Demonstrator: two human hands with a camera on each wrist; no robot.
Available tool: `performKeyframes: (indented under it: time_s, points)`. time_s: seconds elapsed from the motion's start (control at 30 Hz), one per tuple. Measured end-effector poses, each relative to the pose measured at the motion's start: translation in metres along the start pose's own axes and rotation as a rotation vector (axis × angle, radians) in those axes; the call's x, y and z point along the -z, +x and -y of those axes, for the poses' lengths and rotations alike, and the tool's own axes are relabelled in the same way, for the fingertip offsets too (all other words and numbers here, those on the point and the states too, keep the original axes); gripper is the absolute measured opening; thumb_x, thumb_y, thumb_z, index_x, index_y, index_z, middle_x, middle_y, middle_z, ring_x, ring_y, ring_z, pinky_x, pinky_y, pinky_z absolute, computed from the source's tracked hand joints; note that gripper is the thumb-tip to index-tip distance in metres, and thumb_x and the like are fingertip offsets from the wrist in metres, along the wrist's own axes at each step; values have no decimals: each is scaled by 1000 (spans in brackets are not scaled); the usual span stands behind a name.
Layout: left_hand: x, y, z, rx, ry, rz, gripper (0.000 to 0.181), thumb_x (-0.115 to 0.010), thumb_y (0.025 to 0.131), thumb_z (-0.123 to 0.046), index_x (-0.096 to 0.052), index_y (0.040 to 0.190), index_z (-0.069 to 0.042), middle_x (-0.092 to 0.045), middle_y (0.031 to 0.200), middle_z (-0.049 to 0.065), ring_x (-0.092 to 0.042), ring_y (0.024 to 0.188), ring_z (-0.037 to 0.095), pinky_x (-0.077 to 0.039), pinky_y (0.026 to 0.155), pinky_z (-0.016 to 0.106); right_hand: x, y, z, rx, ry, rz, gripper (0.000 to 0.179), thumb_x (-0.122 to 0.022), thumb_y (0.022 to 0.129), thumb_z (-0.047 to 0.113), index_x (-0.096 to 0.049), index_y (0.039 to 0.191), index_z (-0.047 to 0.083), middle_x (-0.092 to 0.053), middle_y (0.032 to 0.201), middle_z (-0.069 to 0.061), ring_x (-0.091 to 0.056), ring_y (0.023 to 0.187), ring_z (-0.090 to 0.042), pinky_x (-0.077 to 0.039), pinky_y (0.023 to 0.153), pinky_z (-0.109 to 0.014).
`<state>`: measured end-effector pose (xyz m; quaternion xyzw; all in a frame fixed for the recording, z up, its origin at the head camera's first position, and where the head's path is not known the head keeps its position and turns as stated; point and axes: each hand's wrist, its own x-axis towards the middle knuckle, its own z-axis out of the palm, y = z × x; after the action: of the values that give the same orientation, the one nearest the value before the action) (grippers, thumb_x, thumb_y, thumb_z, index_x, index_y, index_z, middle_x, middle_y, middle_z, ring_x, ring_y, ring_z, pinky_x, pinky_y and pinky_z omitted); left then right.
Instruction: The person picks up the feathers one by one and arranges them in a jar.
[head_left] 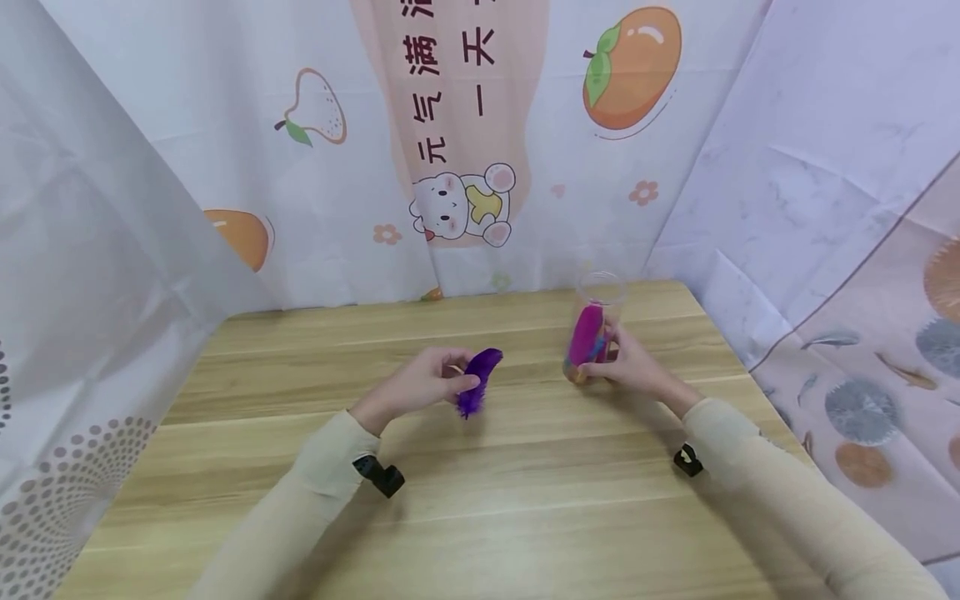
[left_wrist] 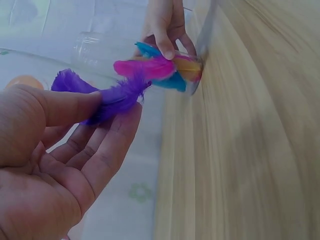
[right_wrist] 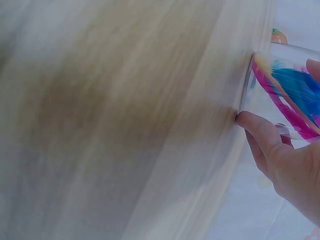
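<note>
A purple feather (head_left: 480, 379) is pinched between the thumb and fingers of my left hand (head_left: 427, 382), above the middle of the table. In the left wrist view the purple feather (left_wrist: 112, 100) lies across the fingertips. To the right, my right hand (head_left: 628, 363) grips the lower part of a clear cylindrical cup (head_left: 600, 287) on the table. Inside the cup are several feathers: a magenta feather (head_left: 587, 332), a blue feather (right_wrist: 300, 87) and an orange-yellow one (left_wrist: 187, 67). The right fingers partly hide them in the head view.
A wood-grain table (head_left: 480, 500) spreads under both hands. Behind it hangs a white printed curtain (head_left: 337, 192) with fruit and a cartoon animal, close to the table's back edge. More patterned cloth (head_left: 862, 333) hangs at the right side. Black straps (head_left: 379, 476) sit at the wrists.
</note>
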<state>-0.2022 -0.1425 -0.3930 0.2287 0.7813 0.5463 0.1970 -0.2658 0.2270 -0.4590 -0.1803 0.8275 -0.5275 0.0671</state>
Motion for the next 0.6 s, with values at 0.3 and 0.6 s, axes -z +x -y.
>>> performKeyframes:
  time_s: [0.3, 0.6]
  points:
    - [-9, 24, -8, 2, -10, 9, 22, -58, 102, -2, -63, 122, 4, -64, 106, 16, -70, 92, 25, -62, 77, 39, -1, -1, -2, 4, -31, -3, 96, -85, 83, 11, -24, 157, 12, -56, 129, -22, -58, 110, -33, -51, 88, -38]
    - [-16, 41, -17, -11, -54, 7, 22, -60, 100, 0, -63, 122, 5, -63, 107, 16, -69, 92, 25, -62, 77, 40, 1, -1, -1, 7, -27, 2, 94, -85, 83, 10, -25, 156, 9, -57, 125, -23, -61, 104, -31, -53, 84, -33]
